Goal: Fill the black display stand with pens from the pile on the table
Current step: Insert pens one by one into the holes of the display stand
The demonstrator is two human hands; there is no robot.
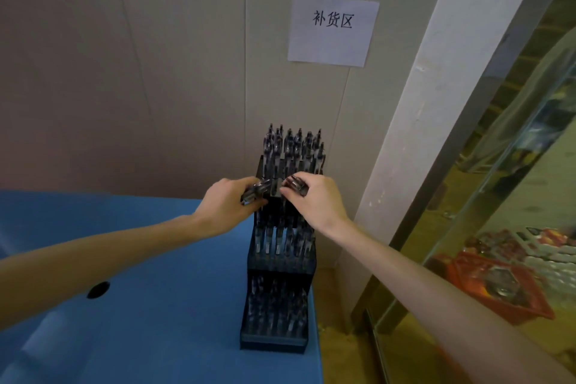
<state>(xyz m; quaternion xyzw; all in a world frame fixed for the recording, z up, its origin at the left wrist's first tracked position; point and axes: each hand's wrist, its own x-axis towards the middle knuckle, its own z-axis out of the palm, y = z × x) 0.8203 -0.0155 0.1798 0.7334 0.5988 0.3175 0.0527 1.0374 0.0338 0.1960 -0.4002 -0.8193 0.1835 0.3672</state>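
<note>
Both hands' grip [229, 201] [314, 199] seemingly around pens [255, 192], above stand [277, 262]

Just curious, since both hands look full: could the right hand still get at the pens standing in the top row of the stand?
Probably yes. The right hand sits just below the top-row pens with nothing between, but its fingers already hold pens.

My left hand [229, 201] grips a small bundle of pens [253, 192], barrels lying roughly level. My right hand [318, 201] pinches a second few pens [295, 185]. Both hands are at the second tier from the top of the black display stand [276, 262], which stands on the blue table [140, 305]. Top tier holds upright pens. Paper sign [333, 29] on wall behind.
</note>
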